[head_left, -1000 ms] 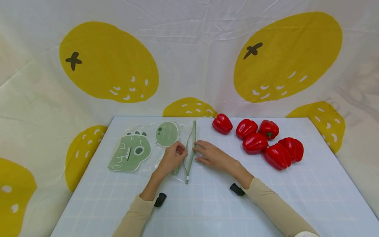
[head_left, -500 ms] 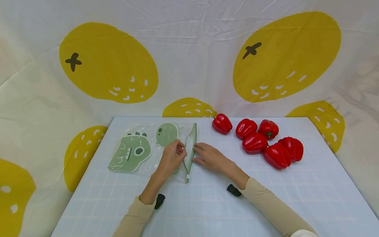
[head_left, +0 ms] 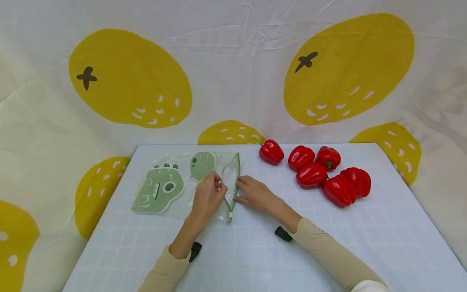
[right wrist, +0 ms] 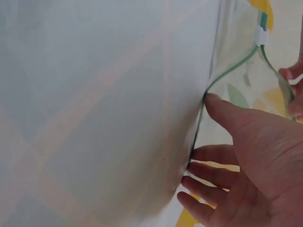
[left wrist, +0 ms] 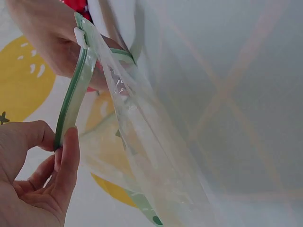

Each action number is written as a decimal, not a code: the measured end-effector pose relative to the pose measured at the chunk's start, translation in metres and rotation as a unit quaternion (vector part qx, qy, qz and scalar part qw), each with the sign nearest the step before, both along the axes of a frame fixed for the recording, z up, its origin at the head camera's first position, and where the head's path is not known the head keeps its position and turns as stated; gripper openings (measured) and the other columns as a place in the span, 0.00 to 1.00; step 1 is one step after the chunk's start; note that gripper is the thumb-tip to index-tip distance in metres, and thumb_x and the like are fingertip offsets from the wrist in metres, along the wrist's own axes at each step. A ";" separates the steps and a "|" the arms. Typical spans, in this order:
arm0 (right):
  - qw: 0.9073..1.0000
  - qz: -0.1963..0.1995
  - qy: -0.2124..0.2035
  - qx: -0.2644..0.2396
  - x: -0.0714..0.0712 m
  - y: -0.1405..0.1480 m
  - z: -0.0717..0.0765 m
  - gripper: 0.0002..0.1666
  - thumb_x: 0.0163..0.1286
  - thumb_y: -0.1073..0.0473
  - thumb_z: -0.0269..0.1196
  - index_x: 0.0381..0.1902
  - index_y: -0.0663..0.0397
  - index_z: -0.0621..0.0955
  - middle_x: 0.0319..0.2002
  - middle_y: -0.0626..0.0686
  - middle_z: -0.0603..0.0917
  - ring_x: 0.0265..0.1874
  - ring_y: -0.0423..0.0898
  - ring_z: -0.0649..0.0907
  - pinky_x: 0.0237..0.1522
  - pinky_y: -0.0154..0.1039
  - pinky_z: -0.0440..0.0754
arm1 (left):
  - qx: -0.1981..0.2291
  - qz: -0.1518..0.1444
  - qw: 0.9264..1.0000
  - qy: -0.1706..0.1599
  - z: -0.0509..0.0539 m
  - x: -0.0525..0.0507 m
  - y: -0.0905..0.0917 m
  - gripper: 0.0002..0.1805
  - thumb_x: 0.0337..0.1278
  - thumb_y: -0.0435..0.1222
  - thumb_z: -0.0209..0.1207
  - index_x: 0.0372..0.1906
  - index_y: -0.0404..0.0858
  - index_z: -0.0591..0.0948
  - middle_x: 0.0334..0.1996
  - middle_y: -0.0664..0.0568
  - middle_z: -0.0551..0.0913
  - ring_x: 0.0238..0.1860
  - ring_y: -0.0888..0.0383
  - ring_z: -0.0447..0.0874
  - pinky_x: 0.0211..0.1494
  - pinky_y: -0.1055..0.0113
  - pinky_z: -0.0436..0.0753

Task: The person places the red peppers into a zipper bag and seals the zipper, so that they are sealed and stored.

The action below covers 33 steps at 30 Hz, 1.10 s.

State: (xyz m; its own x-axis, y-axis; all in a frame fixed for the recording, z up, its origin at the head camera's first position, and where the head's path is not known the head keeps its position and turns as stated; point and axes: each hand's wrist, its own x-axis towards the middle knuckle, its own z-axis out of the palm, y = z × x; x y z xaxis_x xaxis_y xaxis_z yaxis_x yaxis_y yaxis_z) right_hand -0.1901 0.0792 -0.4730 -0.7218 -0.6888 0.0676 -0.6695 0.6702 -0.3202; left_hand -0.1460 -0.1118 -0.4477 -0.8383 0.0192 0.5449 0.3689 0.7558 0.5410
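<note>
A clear zip bag [head_left: 158,190] with a green dinosaur print lies flat on the table, its green-edged mouth facing right. My left hand [head_left: 208,194] pinches the upper lip of that mouth between thumb and fingers, lifting it, as the left wrist view shows with the green strip [left wrist: 71,101]. With extended fingertips my right hand [head_left: 256,194] presses the lower lip against the tabletop; in the right wrist view its thumb and fingers lie along the green edge [right wrist: 199,125]. Between the two lips is a gap. A white slider [head_left: 230,215] sits at the mouth's near end.
Several red bell peppers [head_left: 311,175] are grouped on the right, with one pepper [head_left: 271,152] set apart near the back edge. The pale gridded table [head_left: 255,259] ends at a cloth backdrop [head_left: 237,81] with yellow fruit prints.
The gap between the bag's lips has widened as my left hand drew the upper lip slightly leftward. My right hand stays at the lower lip. The head view has shifted slightly.
</note>
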 end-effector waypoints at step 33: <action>0.999 -0.025 0.027 -0.026 -0.034 0.012 0.007 0.31 0.72 0.51 0.68 0.68 0.60 0.77 0.66 0.59 0.78 0.67 0.55 0.75 0.70 0.52 0.74 | 0.260 0.006 0.962 -0.087 -0.010 -0.009 0.009 0.09 0.61 0.24 0.62 0.45 0.29 0.80 0.27 0.44 0.83 0.24 0.50 0.87 0.23 0.71 0.85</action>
